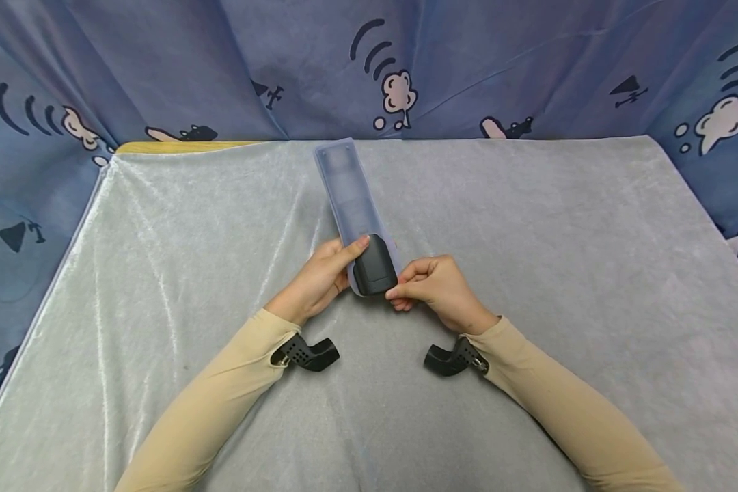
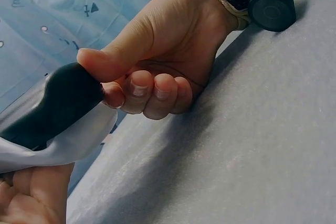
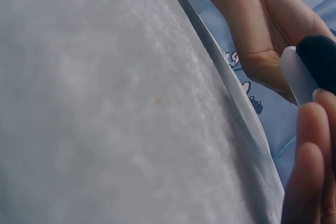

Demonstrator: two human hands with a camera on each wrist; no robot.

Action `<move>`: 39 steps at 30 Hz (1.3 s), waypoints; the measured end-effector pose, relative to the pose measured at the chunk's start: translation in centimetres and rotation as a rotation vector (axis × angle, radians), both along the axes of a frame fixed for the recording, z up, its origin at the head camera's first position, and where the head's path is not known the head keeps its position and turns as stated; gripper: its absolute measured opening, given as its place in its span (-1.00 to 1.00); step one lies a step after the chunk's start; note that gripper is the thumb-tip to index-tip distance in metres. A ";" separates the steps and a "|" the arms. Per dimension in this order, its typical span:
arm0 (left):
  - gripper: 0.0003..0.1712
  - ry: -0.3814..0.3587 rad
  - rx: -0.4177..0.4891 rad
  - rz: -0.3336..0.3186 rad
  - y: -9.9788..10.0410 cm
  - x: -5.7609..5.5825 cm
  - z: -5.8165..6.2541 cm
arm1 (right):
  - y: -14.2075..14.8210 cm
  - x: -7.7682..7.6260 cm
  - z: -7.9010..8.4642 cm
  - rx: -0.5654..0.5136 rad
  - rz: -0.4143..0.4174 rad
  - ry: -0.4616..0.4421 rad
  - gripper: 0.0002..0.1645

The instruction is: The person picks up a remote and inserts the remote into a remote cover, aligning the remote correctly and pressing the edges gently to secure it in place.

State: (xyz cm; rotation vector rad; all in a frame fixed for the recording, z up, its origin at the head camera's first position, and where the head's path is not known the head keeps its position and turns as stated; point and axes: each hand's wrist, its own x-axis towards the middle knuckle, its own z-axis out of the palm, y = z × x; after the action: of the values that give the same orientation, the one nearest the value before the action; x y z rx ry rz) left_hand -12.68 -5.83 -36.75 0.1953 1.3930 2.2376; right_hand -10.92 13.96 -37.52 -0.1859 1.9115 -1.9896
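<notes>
A long, translucent bluish plastic tray [image 1: 349, 191] slants away from me, raised over the table. At its near end lies a smooth black object with rounded corners [image 1: 376, 266], its exact kind unclear. My left hand [image 1: 322, 277] grips the tray's left side, thumb on the black object and fingers underneath. From the right, my right hand [image 1: 436, 287] pinches the black object's near right corner between thumb and index finger. In the left wrist view, that right hand [image 2: 152, 72] has its other fingers curled, while part of the left hand [image 2: 39, 195] shows below the tray.
A light grey velvety cloth [image 1: 559, 239] covers the table, with creases on the left. Blue patterned curtains [image 1: 467, 61] hang behind and at both sides. A yellow edge [image 1: 190, 147] shows at the back left. Black wrist mounts [image 1: 313, 354] stick out from both beige sleeves.
</notes>
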 end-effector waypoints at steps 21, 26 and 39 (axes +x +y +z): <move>-0.55 -0.042 0.203 0.028 0.3 0.2 0.2 | 0.7 -0.5 0.6 -0.206 0.028 0.208 -0.79; -0.59 -0.083 0.311 -0.014 0.3 0.3 0.2 | 0.4 -0.2 0.9 -0.174 -0.031 0.278 -0.81; -0.09 -0.193 0.437 -0.105 0.4 0.4 -0.1 | 0.3 0.5 1.4 -0.079 -0.044 0.440 -0.89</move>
State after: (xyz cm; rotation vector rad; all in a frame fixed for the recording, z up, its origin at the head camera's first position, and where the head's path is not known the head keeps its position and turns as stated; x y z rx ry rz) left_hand -12.28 -5.43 -36.86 0.1873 0.7656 2.3728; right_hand -10.45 14.25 -36.13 -0.6568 2.1033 -2.1933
